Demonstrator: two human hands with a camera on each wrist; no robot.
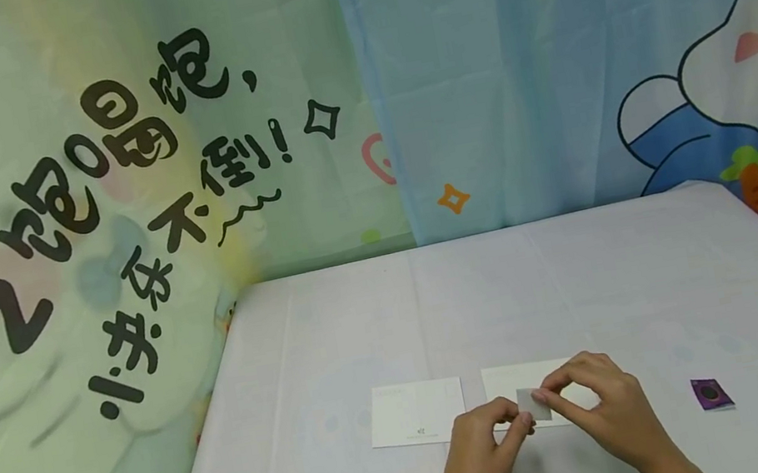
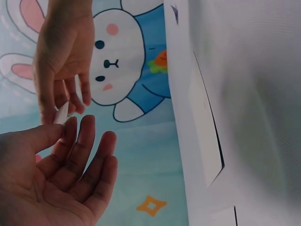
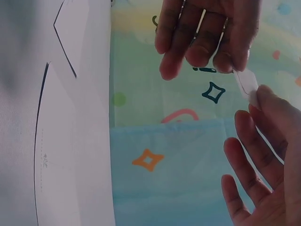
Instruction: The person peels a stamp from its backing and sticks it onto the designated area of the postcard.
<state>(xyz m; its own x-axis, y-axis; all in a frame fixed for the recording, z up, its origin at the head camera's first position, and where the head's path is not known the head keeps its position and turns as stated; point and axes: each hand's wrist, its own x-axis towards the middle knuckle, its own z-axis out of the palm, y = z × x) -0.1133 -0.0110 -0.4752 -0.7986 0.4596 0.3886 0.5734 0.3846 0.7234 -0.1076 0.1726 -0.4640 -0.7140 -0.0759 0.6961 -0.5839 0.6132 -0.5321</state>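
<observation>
A small, thin, greyish-white square (image 1: 533, 402) is held up between both hands above the table. My left hand (image 1: 479, 449) pinches its left edge between thumb and index finger. On the opposite side, the thumb and index finger of my right hand (image 1: 610, 407) grip its upper right part. From the left wrist the piece (image 2: 62, 113) shows nearly edge-on, and the right wrist view also has it (image 3: 246, 84) between the two sets of fingertips. Behind the hands lies a white card (image 1: 518, 375), partly covered by them.
Left of it, a second white card (image 1: 416, 413) lies flat with a small print near its lower edge. A small purple square packet (image 1: 712, 393) with a dark round motif lies at the right. White cloth covers the table (image 1: 308, 350); printed curtains (image 1: 442, 73) hang behind.
</observation>
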